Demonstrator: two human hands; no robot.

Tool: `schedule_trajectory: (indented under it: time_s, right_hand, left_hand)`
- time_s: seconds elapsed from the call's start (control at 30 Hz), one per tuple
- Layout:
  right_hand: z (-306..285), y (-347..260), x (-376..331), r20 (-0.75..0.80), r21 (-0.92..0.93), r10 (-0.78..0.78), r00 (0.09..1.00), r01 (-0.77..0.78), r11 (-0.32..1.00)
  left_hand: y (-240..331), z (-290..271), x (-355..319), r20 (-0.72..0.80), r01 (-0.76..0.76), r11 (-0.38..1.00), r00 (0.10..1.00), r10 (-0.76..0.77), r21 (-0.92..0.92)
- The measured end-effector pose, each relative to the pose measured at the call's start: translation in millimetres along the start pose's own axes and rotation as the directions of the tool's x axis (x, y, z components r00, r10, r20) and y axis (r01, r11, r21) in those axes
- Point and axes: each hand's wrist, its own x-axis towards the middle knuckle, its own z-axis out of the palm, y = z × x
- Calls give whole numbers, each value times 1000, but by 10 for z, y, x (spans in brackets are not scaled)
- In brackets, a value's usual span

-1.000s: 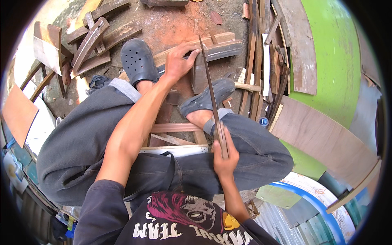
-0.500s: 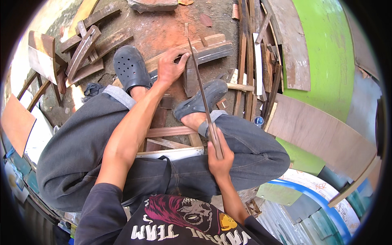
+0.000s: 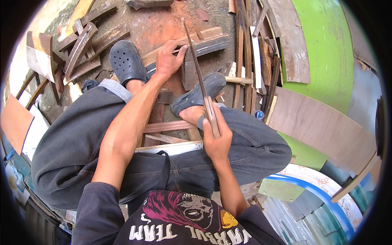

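Note:
My right hand (image 3: 217, 141) is wrapped around the wooden handle of a handsaw (image 3: 195, 61). The narrow saw blade, seen nearly edge-on, points away from me and crosses a wooden board (image 3: 210, 33). My left hand (image 3: 169, 61) is closed on that board just left of the blade, its thumb close to the saw. Under the board lies a dark-edged beam (image 3: 212, 45), and a short wood block (image 3: 189, 75) sits nearer to me. The depth of any cut cannot be made out.
My left clog (image 3: 126, 61) and right clog (image 3: 200, 94) flank the work. A hammer-like wooden handle (image 3: 239, 80) lies by the right one. Scrap timber (image 3: 83, 51) is piled left, long strips (image 3: 245, 53) right. A wooden frame (image 3: 169, 126) stands between my legs; plywood (image 3: 318, 122) lies right.
My right hand has pushed the saw forward, away from me, so the blade reaches farther past the board. The left hand keeps its place on the board.

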Motion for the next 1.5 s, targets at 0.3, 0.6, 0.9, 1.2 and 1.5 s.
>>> schedule_trajectory:
  time_s: [0.3,0.6,0.9,1.2,1.5]
  right_hand:
    - [823,356,1362,-159,155,-109,981,134,979]
    - [-93,305,-386,-39,19,-104,994,104,994]
    - [500,144,892,-97,155,-35,995,50,987]
    - [542,470,631,-133,56,-25,991,33,998]
    - [12,249,-85,-20,67,24,1000,-22,998]
  left_hand:
    - [16,133,111,65,32,995,997,-38,91]
    - [-40,18,76,11,11,994,1000,-12,107]
    - [-60,-3,113,104,-34,993,994,22,109]
    - [52,88,72,34,33,999,999,-34,34]
    - [-32,-1,103,54,-37,994,998,31,107]
